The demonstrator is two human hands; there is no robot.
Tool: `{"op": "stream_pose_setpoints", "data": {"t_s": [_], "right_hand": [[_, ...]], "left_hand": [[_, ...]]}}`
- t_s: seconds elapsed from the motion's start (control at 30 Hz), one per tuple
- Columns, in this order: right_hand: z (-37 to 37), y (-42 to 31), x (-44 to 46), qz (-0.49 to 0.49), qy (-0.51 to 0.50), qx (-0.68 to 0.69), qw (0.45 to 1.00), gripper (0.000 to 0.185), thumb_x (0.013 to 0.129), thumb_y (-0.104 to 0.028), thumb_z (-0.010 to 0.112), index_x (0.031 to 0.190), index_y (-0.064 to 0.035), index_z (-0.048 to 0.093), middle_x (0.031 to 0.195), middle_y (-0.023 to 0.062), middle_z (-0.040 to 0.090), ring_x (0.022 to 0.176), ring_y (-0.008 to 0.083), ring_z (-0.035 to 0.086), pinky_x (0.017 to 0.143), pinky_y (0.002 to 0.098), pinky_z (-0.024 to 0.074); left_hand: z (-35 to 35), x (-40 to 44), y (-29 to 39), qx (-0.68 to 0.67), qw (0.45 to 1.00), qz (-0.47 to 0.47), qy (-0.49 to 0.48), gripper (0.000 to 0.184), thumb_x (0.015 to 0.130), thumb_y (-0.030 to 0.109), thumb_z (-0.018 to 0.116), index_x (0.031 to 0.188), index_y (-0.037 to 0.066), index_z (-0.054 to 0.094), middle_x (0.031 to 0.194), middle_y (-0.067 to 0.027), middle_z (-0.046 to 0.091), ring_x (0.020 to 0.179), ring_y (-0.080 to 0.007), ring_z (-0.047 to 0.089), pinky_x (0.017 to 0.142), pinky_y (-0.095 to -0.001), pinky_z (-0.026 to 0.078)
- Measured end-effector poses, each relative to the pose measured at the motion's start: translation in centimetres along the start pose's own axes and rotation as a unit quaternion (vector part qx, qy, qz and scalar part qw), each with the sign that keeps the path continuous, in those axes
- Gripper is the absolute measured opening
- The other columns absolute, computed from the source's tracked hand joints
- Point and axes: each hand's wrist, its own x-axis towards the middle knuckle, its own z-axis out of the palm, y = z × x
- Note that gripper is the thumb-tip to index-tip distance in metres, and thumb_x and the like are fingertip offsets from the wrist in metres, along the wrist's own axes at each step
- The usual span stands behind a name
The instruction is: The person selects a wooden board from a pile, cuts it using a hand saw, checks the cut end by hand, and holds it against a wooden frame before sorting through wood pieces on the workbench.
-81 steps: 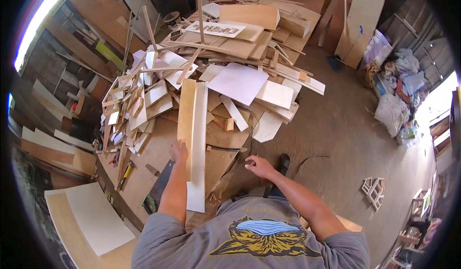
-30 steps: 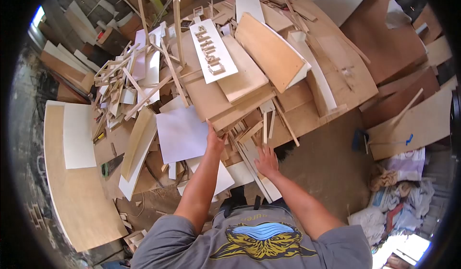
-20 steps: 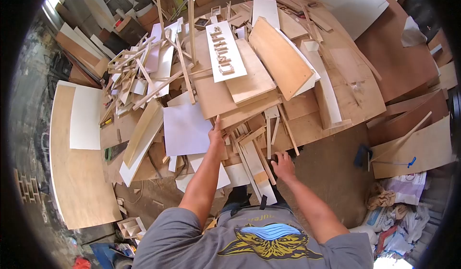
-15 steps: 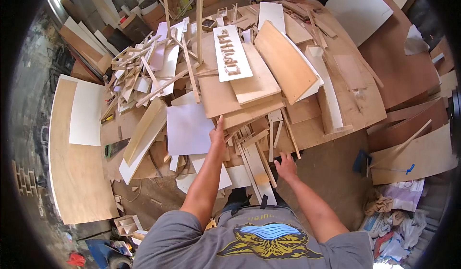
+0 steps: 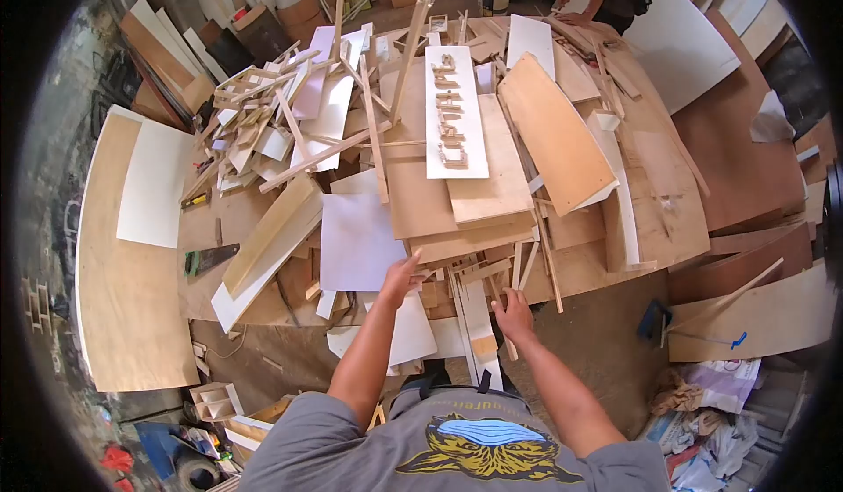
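My left hand is at the near left corner of a stack of plywood boards, thumb up against the edge and fingers partly hidden below it. Beside my right hand are narrow wooden strips jutting past the table edge; its fingers are apart and seem to touch them. A long white board lies between my hands. On top of the stack rests a white panel bearing raised wooden letters. A pale lilac sheet lies left of the stack.
Scrap wood is heaped at the table's far left. A handsaw lies near the left edge. Curved plywood leans right of the stack. Another person's hands are at the far side. Plastic bags lie on the floor at right.
My right hand has moved up and left to the wooden strips. My left hand stays at the stack's corner. The view has shifted, so the table contents appear lower and farther right.
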Motion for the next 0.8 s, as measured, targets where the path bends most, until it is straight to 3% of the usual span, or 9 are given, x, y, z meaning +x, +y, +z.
{"op": "stream_pose_setpoints", "data": {"t_s": [0.13, 0.2, 0.23, 0.33, 0.5, 0.53, 0.63, 0.8], "right_hand": [[1.1, -1.4, -0.1, 0.017, -0.006, 0.000, 1.000, 0.053, 0.090, -0.035, 0.068, 0.132, -0.0045, 0.057, 0.130, 0.0204, 0.057, 0.122, 0.0410, 0.056, 0.101, 0.0492, 0.0479], [2.0, -1.7, -0.2, 0.018, -0.002, -0.015, 1.000, 0.055, 0.090, -0.037, 0.069, 0.132, -0.0045, 0.057, 0.131, 0.0212, 0.057, 0.121, 0.0416, 0.056, 0.100, 0.0503, 0.0479], [2.3, -2.0, -0.2, 0.016, 0.000, -0.027, 0.999, 0.055, 0.090, -0.038, 0.069, 0.132, -0.0043, 0.057, 0.131, 0.0214, 0.057, 0.121, 0.0415, 0.056, 0.100, 0.0505, 0.0480], [3.2, -3.3, -0.2, 0.024, 0.009, -0.045, 0.999, 0.059, 0.089, -0.039, 0.070, 0.133, -0.0023, 0.056, 0.130, 0.0216, 0.057, 0.123, 0.0404, 0.055, 0.102, 0.0493, 0.0470], [4.8, -3.8, -0.3, 0.031, 0.033, -0.081, 0.996, 0.061, 0.089, -0.040, 0.071, 0.133, -0.0011, 0.055, 0.129, 0.0213, 0.057, 0.123, 0.0394, 0.053, 0.103, 0.0488, 0.0460], [4.8, -3.8, -0.4, 0.032, 0.034, -0.085, 0.995, 0.061, 0.089, -0.041, 0.071, 0.133, -0.0009, 0.055, 0.128, 0.0211, 0.056, 0.123, 0.0395, 0.053, 0.103, 0.0488, 0.0459], [5.1, -3.3, -0.7, 0.029, 0.043, -0.088, 0.995, 0.061, 0.088, -0.040, 0.072, 0.131, 0.0003, 0.055, 0.125, 0.0205, 0.056, 0.122, 0.0398, 0.052, 0.103, 0.0485, 0.0448], [5.1, -3.1, -1.1, 0.054, 0.018, -0.090, 0.994, 0.057, 0.086, -0.037, 0.073, 0.127, -0.0004, 0.056, 0.127, 0.0196, 0.054, 0.123, 0.0397, 0.050, 0.104, 0.0487, 0.0442]], "left_hand": [[-5.6, -0.5, 4.0, 0.082, 0.996, 0.021, 0.025, 0.060, 0.091, 0.053, 0.071, 0.123, 0.002, 0.064, 0.109, -0.0121, 0.070, 0.085, -0.0218, 0.071, 0.073, -0.0345, 0.053], [-9.1, 2.4, 6.1, -0.017, 0.992, 0.092, 0.086, 0.054, 0.090, 0.048, 0.073, 0.116, 0.002, 0.064, 0.100, -0.0110, 0.070, 0.077, -0.0200, 0.069, 0.066, -0.0332, 0.053], [-9.8, 3.4, 8.2, -0.066, 0.983, 0.129, 0.115, 0.054, 0.091, 0.047, 0.071, 0.119, 0.001, 0.064, 0.101, -0.0122, 0.070, 0.078, -0.0207, 0.069, 0.070, -0.0352, 0.054], [-10.9, 8.5, 14.6, -0.168, 0.971, 0.139, 0.095, 0.080, 0.097, 0.058, 0.060, 0.148, -0.002, 0.042, 0.136, -0.0229, 0.059, 0.115, -0.0311, 0.064, 0.097, -0.0417, 0.051], [-10.5, 16.2, 19.9, -0.361, 0.921, 0.143, 0.028, 0.086, 0.101, 0.061, 0.050, 0.159, 0.005, 0.019, 0.161, -0.0220, 0.033, 0.141, -0.0387, 0.045, 0.118, -0.0476, 0.036], [-10.6, 17.6, 20.2, -0.374, 0.915, 0.145, 0.035, 0.082, 0.102, 0.058, 0.050, 0.159, 0.008, 0.020, 0.160, -0.0213, 0.035, 0.138, -0.0374, 0.049, 0.117, -0.0487, 0.037], [-11.0, 19.7, 20.8, -0.379, 0.909, 0.167, 0.046, 0.070, 0.105, 0.054, 0.047, 0.152, 0.003, 0.034, 0.149, -0.0202, 0.051, 0.128, -0.0347, 0.057, 0.113, -0.0486, 0.041], [-12.6, 18.5, 22.9, -0.357, 0.898, 0.197, 0.164, 0.058, 0.106, 0.050, 0.046, 0.132, -0.002, 0.050, 0.124, -0.0188, 0.066, 0.105, -0.0321, 0.070, 0.090, -0.0422, 0.057]]}}
